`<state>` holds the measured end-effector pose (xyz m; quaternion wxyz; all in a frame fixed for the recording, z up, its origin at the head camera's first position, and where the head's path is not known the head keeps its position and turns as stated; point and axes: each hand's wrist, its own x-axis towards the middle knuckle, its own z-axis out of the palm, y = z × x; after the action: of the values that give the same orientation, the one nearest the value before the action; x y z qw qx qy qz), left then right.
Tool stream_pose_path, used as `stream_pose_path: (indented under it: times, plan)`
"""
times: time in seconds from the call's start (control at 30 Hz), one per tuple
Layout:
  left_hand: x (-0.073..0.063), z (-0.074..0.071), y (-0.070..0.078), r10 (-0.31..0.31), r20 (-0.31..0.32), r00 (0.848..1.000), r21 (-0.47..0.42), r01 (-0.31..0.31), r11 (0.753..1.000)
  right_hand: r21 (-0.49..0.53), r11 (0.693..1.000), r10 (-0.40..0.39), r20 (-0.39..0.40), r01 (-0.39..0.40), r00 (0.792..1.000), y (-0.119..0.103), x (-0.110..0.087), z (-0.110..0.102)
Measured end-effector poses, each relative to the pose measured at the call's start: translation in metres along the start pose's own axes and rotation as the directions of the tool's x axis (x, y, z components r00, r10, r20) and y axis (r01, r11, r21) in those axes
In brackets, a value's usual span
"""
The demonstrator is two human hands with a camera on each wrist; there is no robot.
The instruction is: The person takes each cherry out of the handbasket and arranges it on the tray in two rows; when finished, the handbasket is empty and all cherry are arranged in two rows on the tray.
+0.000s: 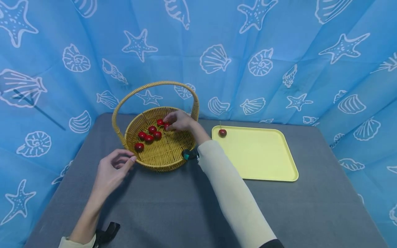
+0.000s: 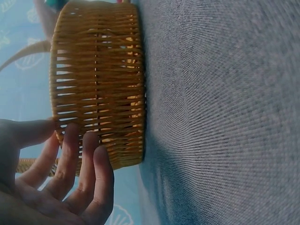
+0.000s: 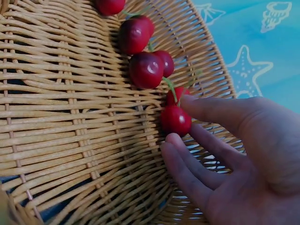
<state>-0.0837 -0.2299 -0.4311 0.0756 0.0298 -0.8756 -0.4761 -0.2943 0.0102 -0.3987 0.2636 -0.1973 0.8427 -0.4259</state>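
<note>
A round wicker basket point(image 1: 164, 167) with a tall arched handle holds several red cherries point(image 1: 149, 138), gathered in its left and back part. My left hand point(image 1: 113, 170) pinches the basket's near-left rim; in the left wrist view the thumb lies at the rim and the fingers curl along the outer wall. Inside the basket, my right hand point(image 1: 179, 121) pinches a cherry point(image 3: 176, 120) at the back, its thumb and fingertips around the fruit. That cherry's green stem stands up beside another cherry, partly hidden behind it in the right wrist view.
Right of the basket lies a yellow rectangular tray point(image 1: 260, 155), with a single cherry point(image 1: 222, 133) on its far-left corner. A grey cloth point(image 1: 173, 206) covers the table. Behind hangs a blue curtain point(image 1: 232, 86) printed with shells and starfish. The basket handle point(image 1: 155, 83) arches over the left side.
</note>
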Motion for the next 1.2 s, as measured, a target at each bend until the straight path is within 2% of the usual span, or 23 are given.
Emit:
stream_pose_path:
  times: [0.3, 0.53, 0.7, 0.93, 1.13, 1.2]
  plan:
    - [0.000, 0.000, -0.001, -0.003, 0.003, 1.000, -0.008, 0.004, 1.000, 0.091, 0.994, 0.050, 0.068, -0.056, 0.996, 0.004, 0.001, 0.007]
    - [0.000, 0.001, 0.001, 0.000, 0.003, 1.000, -0.002, 0.000, 1.000, -0.043, 0.998, 0.047, 0.079, -0.043, 0.996, 0.001, -0.001, 0.005]
    - [0.000, 0.001, 0.001, -0.004, 0.007, 1.000, 0.007, 0.004, 1.000, -0.019, 0.998, 0.054, 0.085, -0.053, 0.995, 0.000, -0.002, 0.002]
    - [-0.001, -0.001, 0.003, -0.004, 0.003, 1.000, -0.014, 0.004, 1.000, 0.069, 0.997, -0.025, 0.085, 0.019, 0.996, -0.006, -0.006, -0.005]
    - [-0.002, 0.000, 0.000, 0.003, 0.002, 1.000, -0.003, -0.003, 1.000, 0.195, 0.978, -0.097, 0.127, 0.071, 0.987, -0.012, -0.012, -0.014]
    - [-0.002, 0.000, -0.001, 0.005, 0.003, 1.000, 0.001, -0.005, 1.000, 0.187, 0.978, -0.122, 0.134, 0.096, 0.983, -0.014, -0.015, -0.018]
